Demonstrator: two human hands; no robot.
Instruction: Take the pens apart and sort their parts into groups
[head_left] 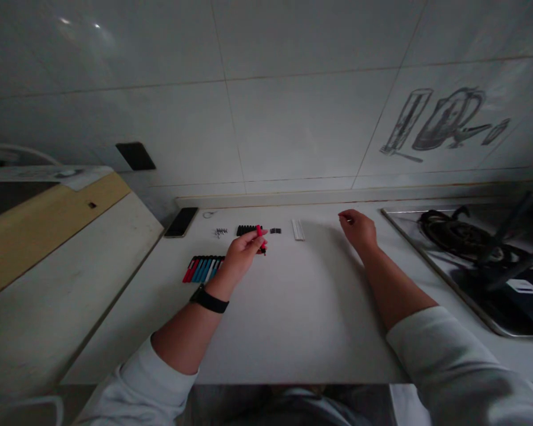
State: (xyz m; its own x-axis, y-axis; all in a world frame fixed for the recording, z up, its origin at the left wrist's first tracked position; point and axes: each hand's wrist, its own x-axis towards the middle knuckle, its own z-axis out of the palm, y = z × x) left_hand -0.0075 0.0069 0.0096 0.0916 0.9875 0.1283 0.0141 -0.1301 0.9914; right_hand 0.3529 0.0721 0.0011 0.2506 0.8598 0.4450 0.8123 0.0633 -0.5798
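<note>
My left hand (241,254) pinches a small red piece (259,231) and holds it just above the white counter (293,307). A black watch band sits on that wrist. Under and left of the hand lies a row of red, blue and white pieces (202,269). Behind it lie a row of black pieces (246,229), a small black part (275,231) and a pile of tiny screws (221,232). My right hand (359,229) rests on the counter to the right, fingers curled loosely, with nothing visible in it. White strips (298,229) lie between the hands.
A dark phone (181,222) lies at the counter's back left. A gas hob (471,248) fills the right side. A wooden board (48,219) and a lower surface sit to the left. Tiled wall behind.
</note>
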